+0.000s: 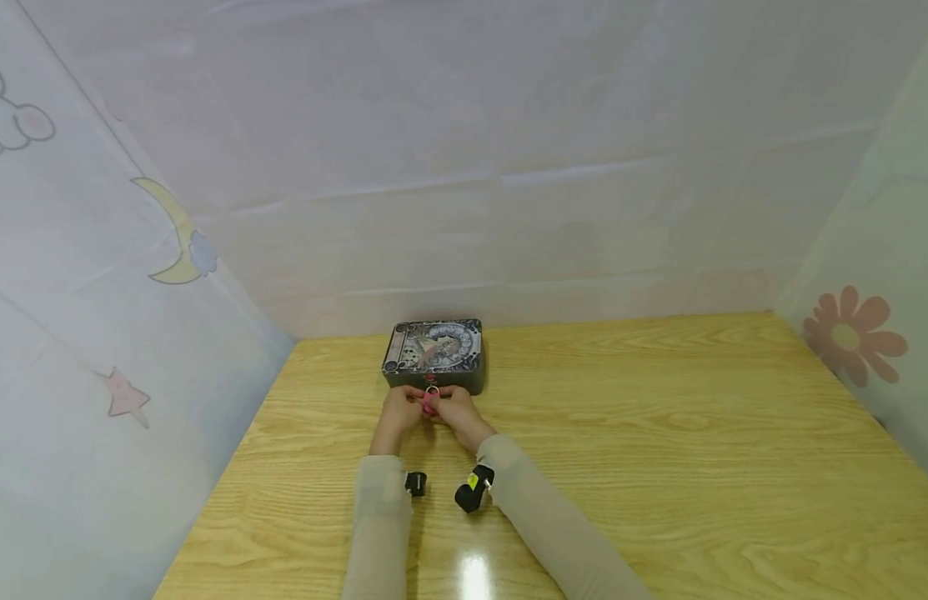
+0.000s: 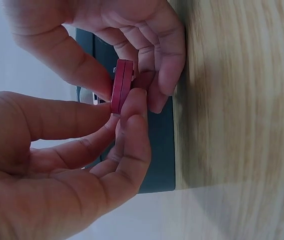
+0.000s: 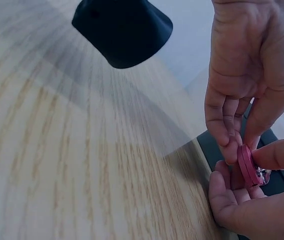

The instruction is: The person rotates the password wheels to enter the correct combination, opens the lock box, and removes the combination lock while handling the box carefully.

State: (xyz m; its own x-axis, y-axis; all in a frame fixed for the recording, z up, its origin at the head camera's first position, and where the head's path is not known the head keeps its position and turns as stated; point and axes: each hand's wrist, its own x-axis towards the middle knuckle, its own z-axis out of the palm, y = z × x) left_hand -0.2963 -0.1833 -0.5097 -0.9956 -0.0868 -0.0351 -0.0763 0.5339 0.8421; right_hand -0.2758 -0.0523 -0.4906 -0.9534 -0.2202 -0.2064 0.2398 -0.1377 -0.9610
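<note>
A small pink-red padlock [image 1: 429, 403] hangs by its metal shackle at the front of a dark tin box [image 1: 403, 381] with a printed lid. Whether the shackle is locked cannot be made out. My left hand [image 1: 400, 413] pinches the padlock body from the left, its thumb and curled fingers close around it in the left wrist view. From the other side my right hand [image 1: 459, 412] grips the same padlock [image 3: 247, 166] between thumb and fingers. Fingertips of both hands hide much of the padlock's faces. A red patch [image 1: 430, 377] shows on the box front just above the shackle.
The box stands on a wood-grain table [image 1: 629, 450] near its back edge, by a pale cloth backdrop [image 1: 464, 250]. Patterned cloth sides hang at left and right. Black wrist cameras [image 1: 474, 490] sit between the forearms.
</note>
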